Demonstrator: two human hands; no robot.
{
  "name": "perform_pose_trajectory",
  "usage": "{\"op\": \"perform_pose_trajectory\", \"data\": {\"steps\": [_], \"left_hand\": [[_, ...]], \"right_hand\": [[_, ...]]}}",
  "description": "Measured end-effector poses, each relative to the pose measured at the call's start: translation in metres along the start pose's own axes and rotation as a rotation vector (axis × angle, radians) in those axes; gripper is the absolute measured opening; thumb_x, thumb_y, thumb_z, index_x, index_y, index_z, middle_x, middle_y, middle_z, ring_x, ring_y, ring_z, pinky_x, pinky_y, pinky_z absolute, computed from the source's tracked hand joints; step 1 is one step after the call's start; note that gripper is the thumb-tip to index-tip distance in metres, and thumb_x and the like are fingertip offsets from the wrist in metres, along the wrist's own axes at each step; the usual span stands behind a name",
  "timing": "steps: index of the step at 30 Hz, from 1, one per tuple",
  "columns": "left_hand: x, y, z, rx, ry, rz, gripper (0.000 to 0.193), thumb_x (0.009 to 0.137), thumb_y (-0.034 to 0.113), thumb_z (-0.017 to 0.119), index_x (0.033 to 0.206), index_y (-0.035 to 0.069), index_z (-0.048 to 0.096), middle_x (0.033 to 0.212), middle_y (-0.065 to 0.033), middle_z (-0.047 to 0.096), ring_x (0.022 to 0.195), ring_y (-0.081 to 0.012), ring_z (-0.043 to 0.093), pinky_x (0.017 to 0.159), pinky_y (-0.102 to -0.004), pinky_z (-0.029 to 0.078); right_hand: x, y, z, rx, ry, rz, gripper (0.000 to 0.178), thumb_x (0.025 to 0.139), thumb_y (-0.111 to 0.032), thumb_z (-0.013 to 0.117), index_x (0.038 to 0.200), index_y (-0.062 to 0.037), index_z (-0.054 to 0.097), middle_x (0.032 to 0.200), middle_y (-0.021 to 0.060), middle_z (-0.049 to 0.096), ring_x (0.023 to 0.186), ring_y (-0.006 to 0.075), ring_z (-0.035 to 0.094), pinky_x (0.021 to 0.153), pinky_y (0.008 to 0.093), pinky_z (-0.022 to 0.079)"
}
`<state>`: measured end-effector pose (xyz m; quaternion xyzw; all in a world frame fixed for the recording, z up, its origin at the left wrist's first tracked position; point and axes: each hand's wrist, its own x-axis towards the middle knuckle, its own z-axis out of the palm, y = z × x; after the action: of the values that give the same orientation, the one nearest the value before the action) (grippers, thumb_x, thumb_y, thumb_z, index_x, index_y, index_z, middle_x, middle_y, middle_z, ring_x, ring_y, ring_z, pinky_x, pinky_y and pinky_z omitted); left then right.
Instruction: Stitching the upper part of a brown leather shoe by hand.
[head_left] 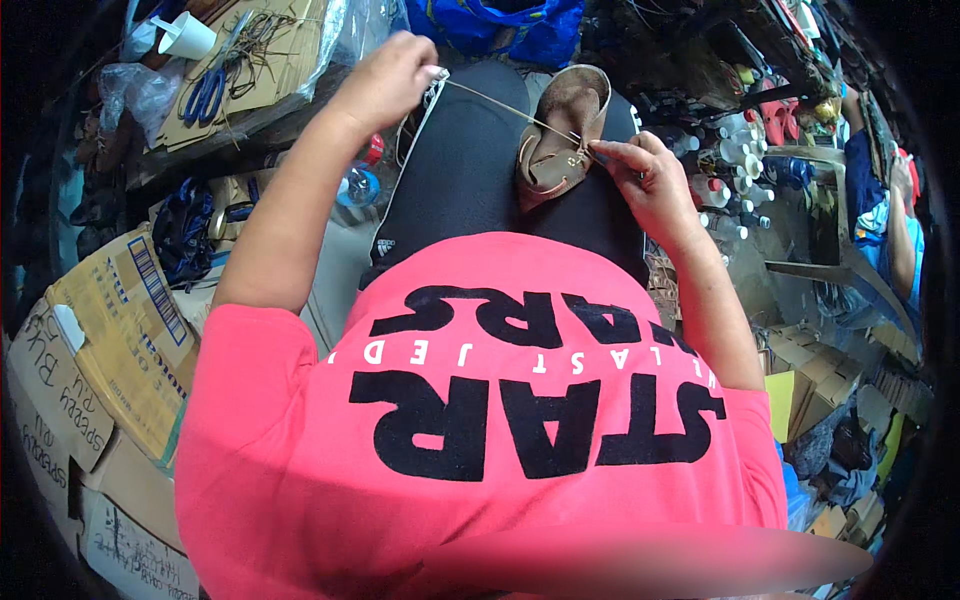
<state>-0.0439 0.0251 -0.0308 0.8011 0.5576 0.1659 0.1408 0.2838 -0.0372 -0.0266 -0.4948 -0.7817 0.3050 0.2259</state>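
A brown leather shoe upper (575, 105), moccasin-like with a pale cord along its edge, rests on my dark-trousered thighs. My left hand (392, 78) is raised to the left of it, fingers closed on a thin pale thread (490, 99). That thread runs taut from the left fist down to the shoe's stitching. At the shoe's right edge my right hand (645, 180) is closed in a pinch, thumb and forefinger at the leather by the thread. What lies between those fingertips is too small to make out.
Blue-handled scissors (207, 95), a white cup (186, 37) and dry strands lie on a cardboard-covered surface at upper left. A blue bag (510, 30) sits ahead. Several bottles (735, 160) stand at right, with another person (900, 220) beyond. Cardboard boxes (135, 330) flank my left side.
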Motion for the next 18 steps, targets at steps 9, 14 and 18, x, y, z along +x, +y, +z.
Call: {"op": "perform_pose_trajectory", "data": {"steps": [9, 14, 18], "left_hand": [[-0.018, 0.07, 0.027, -0.255, 0.026, 0.307, 0.023, 0.071, -0.003, 0.063, 0.089, 0.01, 0.068, 0.08, -0.0068, 0.056, 0.08, -0.0264, 0.059, 0.068, -0.0357, 0.048], [-0.008, 0.079, 0.048, 0.08, 0.189, 0.314, 0.007, 0.071, 0.013, 0.071, 0.078, 0.015, 0.07, 0.075, -0.0023, 0.056, 0.081, -0.0224, 0.055, 0.072, -0.0353, 0.043], [0.009, 0.073, 0.062, -0.296, 0.103, 0.368, 0.013, 0.074, 0.018, 0.071, 0.086, 0.022, 0.074, 0.073, -0.0016, 0.054, 0.078, -0.0217, 0.052, 0.071, -0.0353, 0.041]], "right_hand": [[-0.016, -0.01, 0.011, -0.367, 0.081, -0.105, 0.032, 0.079, -0.008, 0.061, 0.109, -0.0199, 0.065, 0.078, 0.0033, 0.054, 0.079, 0.0221, 0.055, 0.081, 0.0387, 0.037], [-0.003, 0.017, -0.001, -0.051, -0.051, 0.007, 0.031, 0.079, -0.004, 0.061, 0.105, -0.0189, 0.069, 0.078, 0.0035, 0.055, 0.079, 0.0212, 0.055, 0.078, 0.0348, 0.042], [0.012, 0.026, -0.01, 0.076, -0.134, 0.048, 0.034, 0.078, 0.003, 0.059, 0.102, -0.0183, 0.071, 0.08, 0.0052, 0.055, 0.079, 0.0196, 0.054, 0.074, 0.029, 0.046]]}}
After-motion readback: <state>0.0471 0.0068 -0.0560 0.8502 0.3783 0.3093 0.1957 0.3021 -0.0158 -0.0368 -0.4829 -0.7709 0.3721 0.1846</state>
